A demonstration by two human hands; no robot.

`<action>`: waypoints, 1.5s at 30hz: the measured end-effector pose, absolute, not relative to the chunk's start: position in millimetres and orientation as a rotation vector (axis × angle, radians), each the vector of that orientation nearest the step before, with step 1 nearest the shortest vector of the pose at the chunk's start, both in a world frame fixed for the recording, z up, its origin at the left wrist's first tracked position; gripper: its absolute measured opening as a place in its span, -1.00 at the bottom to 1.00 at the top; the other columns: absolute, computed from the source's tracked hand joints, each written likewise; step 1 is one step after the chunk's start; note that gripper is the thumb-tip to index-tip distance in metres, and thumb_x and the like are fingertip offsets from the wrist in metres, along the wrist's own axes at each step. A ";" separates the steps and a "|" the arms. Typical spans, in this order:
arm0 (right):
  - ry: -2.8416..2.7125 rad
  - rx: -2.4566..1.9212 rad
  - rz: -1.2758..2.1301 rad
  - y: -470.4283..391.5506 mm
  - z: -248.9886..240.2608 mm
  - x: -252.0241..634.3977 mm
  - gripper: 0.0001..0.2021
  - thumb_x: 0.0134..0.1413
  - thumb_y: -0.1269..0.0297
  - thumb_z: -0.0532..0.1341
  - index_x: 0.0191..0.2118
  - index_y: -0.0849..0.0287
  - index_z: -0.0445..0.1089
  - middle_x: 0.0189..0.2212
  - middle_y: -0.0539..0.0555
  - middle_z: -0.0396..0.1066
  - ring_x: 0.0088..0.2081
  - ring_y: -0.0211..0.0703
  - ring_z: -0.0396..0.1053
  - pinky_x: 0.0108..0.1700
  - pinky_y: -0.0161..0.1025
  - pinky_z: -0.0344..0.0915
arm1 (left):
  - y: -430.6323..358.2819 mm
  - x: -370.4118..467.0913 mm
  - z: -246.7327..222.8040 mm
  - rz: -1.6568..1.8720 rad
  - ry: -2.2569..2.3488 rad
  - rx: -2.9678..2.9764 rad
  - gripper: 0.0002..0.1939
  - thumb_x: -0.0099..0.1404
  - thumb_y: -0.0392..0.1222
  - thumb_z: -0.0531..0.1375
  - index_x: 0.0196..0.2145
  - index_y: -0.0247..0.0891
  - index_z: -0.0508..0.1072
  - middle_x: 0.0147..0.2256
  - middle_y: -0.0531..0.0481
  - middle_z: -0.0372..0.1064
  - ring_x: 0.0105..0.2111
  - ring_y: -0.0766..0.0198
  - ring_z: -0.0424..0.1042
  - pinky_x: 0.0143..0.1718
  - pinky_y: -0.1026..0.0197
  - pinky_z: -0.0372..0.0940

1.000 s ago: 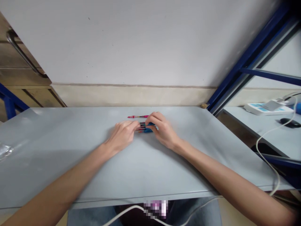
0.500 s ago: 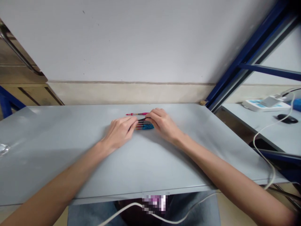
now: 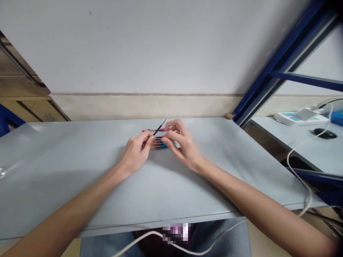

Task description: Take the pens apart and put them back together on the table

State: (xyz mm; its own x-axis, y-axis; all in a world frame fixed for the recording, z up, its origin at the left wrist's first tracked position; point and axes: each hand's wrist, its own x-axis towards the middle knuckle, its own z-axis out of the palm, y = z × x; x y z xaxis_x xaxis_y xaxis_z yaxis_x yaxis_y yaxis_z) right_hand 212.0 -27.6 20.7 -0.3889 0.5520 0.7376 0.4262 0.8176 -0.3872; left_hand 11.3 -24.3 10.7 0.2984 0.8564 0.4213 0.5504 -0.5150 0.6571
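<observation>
A slim black pen is pinched between the thumb and fingers of my left hand, its thin tip pointing up and to the right. My right hand is just right of it, with thumb and fingers apart and curved over the pens. Several coloured pens, with blue, orange and dark parts, lie side by side on the grey table, partly covered by my right fingers. Behind them lies a pink-red pen, partly hidden by both hands.
A white wall stands behind the table. At the right, past a blue metal frame, a second table holds a black mouse and a white power strip. A white cable hangs over the right side. Something clear lies at the left edge.
The black pen was level between both hands; now it is tilted upward in my left hand alone. My right hand has let go of it and its fingers have spread.
</observation>
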 end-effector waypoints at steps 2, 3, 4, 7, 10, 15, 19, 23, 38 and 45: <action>-2.062 -0.655 0.241 -31.4 19.2 204.6 -0.79 0.41 0.30 0.06 -0.29 0.16 0.35 0.03 0.22 0.25 -0.16 -0.15 0.33 -0.09 -0.19 0.29 | -29.9 15.8 13.1 1.055 1.185 2.152 -0.73 0.48 -0.07 0.01 -0.36 -0.23 0.30 -0.53 0.13 0.21 -0.52 0.37 0.19 -0.43 0.30 0.08; -2.068 -0.643 0.286 -32.1 18.1 202.4 -0.79 0.42 0.32 0.05 -0.28 0.16 0.34 0.04 0.21 0.25 -0.14 -0.15 0.33 -0.08 -0.18 0.29 | -32.7 18.2 14.2 1.039 1.160 2.137 -0.73 0.47 -0.08 0.01 -0.37 -0.23 0.28 -0.54 0.13 0.21 -0.53 0.37 0.18 -0.43 0.30 0.08; -2.068 -0.641 0.325 -32.0 16.9 201.4 -0.79 0.42 0.33 0.03 -0.27 0.16 0.33 -0.01 0.20 0.28 -0.15 -0.16 0.33 -0.08 -0.18 0.30 | -35.3 20.5 15.1 1.016 1.142 2.120 -0.74 0.47 -0.09 0.01 -0.38 -0.22 0.27 -0.55 0.14 0.20 -0.54 0.37 0.18 -0.45 0.30 0.08; -2.042 -0.711 0.386 -27.1 14.6 204.2 -0.76 0.43 0.34 0.00 -0.31 0.15 0.29 -0.25 0.10 0.29 -0.24 -0.18 0.29 -0.16 -0.22 0.27 | -41.0 26.8 15.6 0.910 1.084 2.036 -0.80 0.47 -0.10 0.01 -0.31 -0.21 0.27 -0.59 0.17 0.16 -0.58 0.39 0.14 -0.50 0.30 0.05; -1.917 -0.891 0.315 -17.9 16.3 213.2 -0.72 0.41 0.33 0.02 -0.41 0.15 0.20 -0.38 0.02 0.20 -0.36 -0.22 0.20 -0.27 -0.25 0.17 | -42.6 29.6 12.5 0.838 1.069 1.906 -0.85 0.47 -0.07 0.01 -0.16 -0.17 0.26 -0.62 0.22 0.11 -0.64 0.40 0.08 -0.57 0.32 0.00; -2.044 -0.993 0.468 -11.6 24.6 225.7 -0.66 0.38 0.31 0.04 -0.49 0.13 0.08 -0.54 -0.08 0.08 -0.47 -0.28 0.04 -0.36 -0.27 0.03 | -40.4 25.5 7.2 0.796 1.213 1.827 -0.89 0.41 -0.09 0.06 -0.23 -0.13 0.18 -0.66 0.26 0.11 -0.71 0.41 0.05 -0.64 0.34 -0.06; -2.401 -0.813 0.706 -18.9 26.6 223.3 -0.71 0.35 0.36 0.05 -0.47 0.16 0.17 -0.53 -0.09 0.14 -0.48 -0.30 0.04 -0.35 -0.28 0.04 | -38.2 20.9 6.6 0.691 1.314 1.919 -0.91 0.32 -0.19 0.07 -0.31 -0.14 0.17 -0.70 0.27 0.16 -0.71 0.40 0.08 -0.61 0.33 -0.01; -2.522 -0.722 0.802 -23.0 20.0 220.5 -0.73 0.32 0.41 0.06 -0.46 0.18 0.22 -0.49 -0.07 0.19 -0.47 -0.31 0.08 -0.35 -0.29 0.06 | -37.4 18.9 7.5 0.607 1.392 2.026 -0.91 0.23 -0.27 0.08 -0.33 -0.13 0.18 -0.72 0.29 0.16 -0.69 0.38 0.05 -0.59 0.32 -0.01; -2.267 -0.815 1.174 -13.6 20.9 226.0 -0.90 0.23 0.32 0.27 -0.26 0.23 0.50 -0.38 0.04 0.48 -0.36 -0.22 0.38 -0.24 -0.25 0.31 | -39.6 19.0 12.0 0.524 1.516 2.250 -0.97 0.25 -0.22 0.15 -0.37 -0.15 0.37 -0.61 0.15 0.33 -0.63 0.29 0.23 -0.52 0.25 0.01; -2.249 -0.838 1.262 -17.3 12.3 222.0 -0.81 0.14 0.19 0.37 -0.33 0.24 0.51 -0.47 -0.02 0.45 -0.42 -0.26 0.34 -0.32 -0.29 0.28 | -38.9 19.7 8.4 0.461 1.615 2.338 -0.88 0.21 -0.22 0.15 -0.49 -0.16 0.36 -0.55 0.06 0.36 -0.54 0.22 0.29 -0.49 0.23 -0.04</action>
